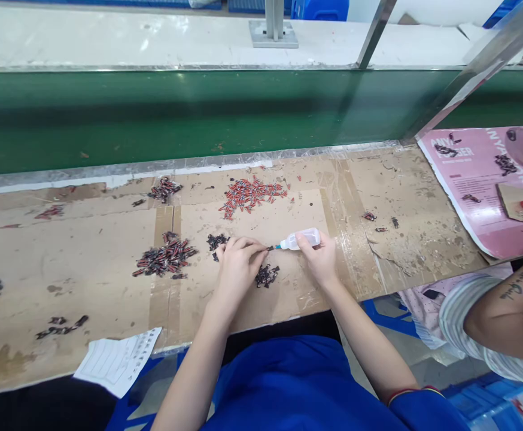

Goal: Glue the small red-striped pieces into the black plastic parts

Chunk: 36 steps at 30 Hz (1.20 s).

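Note:
My right hand (319,256) is closed around a small translucent squeeze bottle (301,238), which lies tilted nearly flat and points left. Its blue-green tip (278,246) is at a small dark part (269,248) pinched in the fingers of my left hand (242,258). Whether the tip touches the part I cannot tell. Just below the fingers is a small heap of black parts (267,276). Another black heap (217,241) is partly hidden behind my left hand. Farther back lies a spread of red-and-silver pieces (250,196).
Cardboard (122,239) covers the bench. Left of me are a pile of red-and-black pieces (165,256), a smaller pile (165,189) and a paper sheet (118,362) over the front edge. A green belt (176,114) runs behind. At right, a co-worker's arm (513,299) rests near a pink mat (477,197).

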Tool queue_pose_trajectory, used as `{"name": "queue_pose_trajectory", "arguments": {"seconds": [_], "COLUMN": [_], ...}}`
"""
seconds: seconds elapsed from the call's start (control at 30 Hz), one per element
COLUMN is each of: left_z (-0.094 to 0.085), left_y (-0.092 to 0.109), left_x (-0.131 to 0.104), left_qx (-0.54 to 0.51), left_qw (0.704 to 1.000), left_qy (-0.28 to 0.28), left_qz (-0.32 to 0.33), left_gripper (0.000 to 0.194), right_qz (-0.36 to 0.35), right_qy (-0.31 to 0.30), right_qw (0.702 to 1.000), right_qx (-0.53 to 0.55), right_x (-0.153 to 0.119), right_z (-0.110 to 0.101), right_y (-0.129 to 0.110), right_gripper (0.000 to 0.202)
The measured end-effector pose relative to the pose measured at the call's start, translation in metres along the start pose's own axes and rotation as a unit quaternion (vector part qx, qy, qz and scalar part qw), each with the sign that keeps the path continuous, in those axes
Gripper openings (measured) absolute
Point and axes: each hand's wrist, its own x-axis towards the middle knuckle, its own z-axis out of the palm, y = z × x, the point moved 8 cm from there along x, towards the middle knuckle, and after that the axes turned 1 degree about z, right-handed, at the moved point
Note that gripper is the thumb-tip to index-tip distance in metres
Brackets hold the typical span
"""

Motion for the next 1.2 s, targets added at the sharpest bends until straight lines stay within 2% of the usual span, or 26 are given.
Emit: {"name": "queue_pose_trajectory", "arguments": {"seconds": [0.4, 0.53, 0.93, 1.13, 1.2], "left_z": [0.001, 0.001, 0.001, 0.002, 0.0], "left_y": [-0.001, -0.003, -0.003, -0.002, -0.004], "left_x": [0.0, 0.0, 0.0, 0.0, -0.001], "left_qx": [-0.001, -0.009, -0.019, -0.014, -0.024], "left_qw": [1.0, 1.0, 0.999, 0.999, 0.999], "left_qy": [-0.017, -0.006, 0.004, -0.003, 0.003], "left_qz": [-0.026, -0.023, -0.025, -0.031, -0.032], "left_gripper": [0.012, 0.016, 0.015, 0.015, 0.014], "right_qz": [-0.013, -0.009, -0.011, -0.013, -0.007], "right_qy": [-0.011, -0.001, -0.028, -0.004, -0.015], "right_qw": [1.0, 1.0, 0.999, 1.0, 1.0], "right_qx": [-0.014, -0.005, -0.02, -0.003, -0.014], "right_x": [-0.001, -0.001, -0.001, 0.002, 0.006], "right_z": [0.003, 0.001, 0.005, -0.001, -0.005], "right_y": [-0.003, -0.002, -0.004, -0.001, 0.0], "right_gripper": [0.025, 0.026, 0.026, 0.027, 0.029]}}
